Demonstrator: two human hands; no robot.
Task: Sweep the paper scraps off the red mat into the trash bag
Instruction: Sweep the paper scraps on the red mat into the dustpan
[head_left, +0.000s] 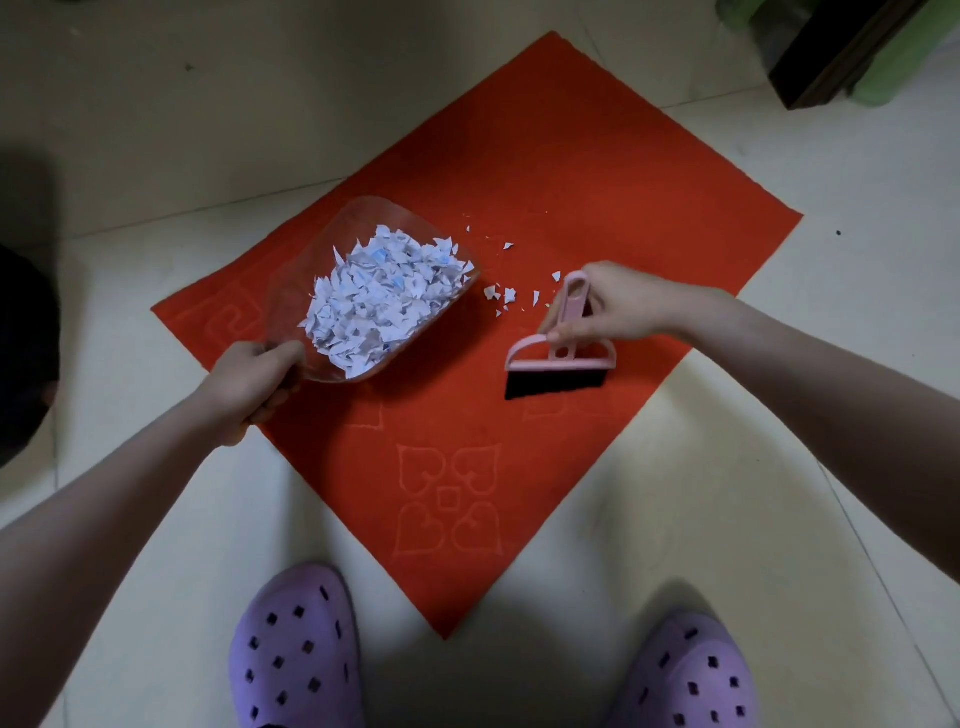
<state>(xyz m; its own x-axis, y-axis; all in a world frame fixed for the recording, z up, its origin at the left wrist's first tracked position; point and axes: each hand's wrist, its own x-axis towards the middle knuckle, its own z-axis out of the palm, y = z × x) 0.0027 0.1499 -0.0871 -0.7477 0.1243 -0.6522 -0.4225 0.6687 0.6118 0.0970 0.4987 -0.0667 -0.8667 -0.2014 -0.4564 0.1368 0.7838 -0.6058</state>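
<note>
A square red mat (519, 218) with pale heart shapes pressed into it lies on the pale tiled floor (156, 130). It is turned so one corner points at the person's feet.

The left hand (249, 384) is closed around the back end of a clear plastic dustpan (311, 244). The dustpan is over the left part of the mat and is tilted. A big heap of small white paper scraps (379, 296) sits inside it.

A few loose little paper bits (501, 296) lie on the mat, just beside the open edge of the dustpan and near the right hand.

The right hand (608, 306) is closed around the handle of a small pink brush with black bristles (561, 364). The bristles point toward the person and touch the mat.

Two purple slippers with small holes (298, 649) stand on the floor at the bottom, near the mat's corner.

A dark shape (26, 353) shows at the left edge. I cannot tell if it is the trash bag.
</note>
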